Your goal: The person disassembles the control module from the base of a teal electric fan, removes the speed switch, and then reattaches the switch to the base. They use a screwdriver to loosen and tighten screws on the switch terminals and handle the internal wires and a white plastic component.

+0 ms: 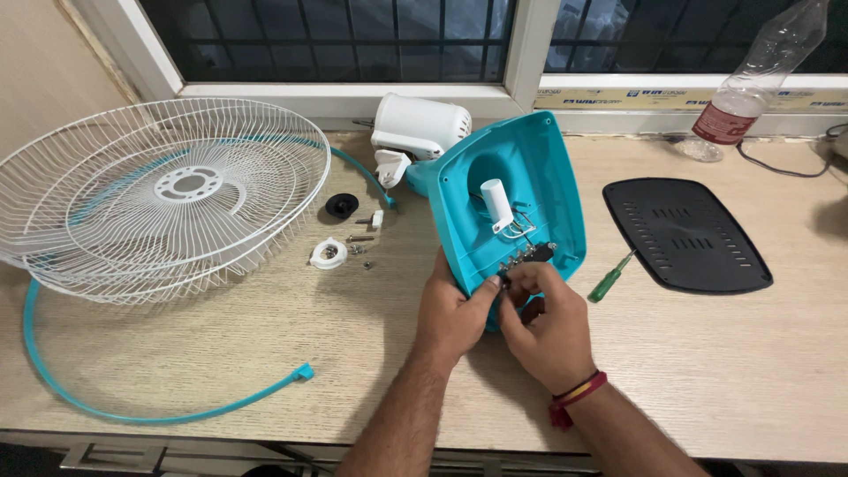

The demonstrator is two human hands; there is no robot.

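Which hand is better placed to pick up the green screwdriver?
Right. The right hand is at the teal fan base, nearer the green screwdriver, which lies just to its right on the table. The left hand would have to cross over.

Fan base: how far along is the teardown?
Done: white wire guards, teal rim ring and black bottom cover lie loose on the table. In hand: both hands, left hand and right hand, work the switch block inside the teal base. Left: motor housing remains attached.
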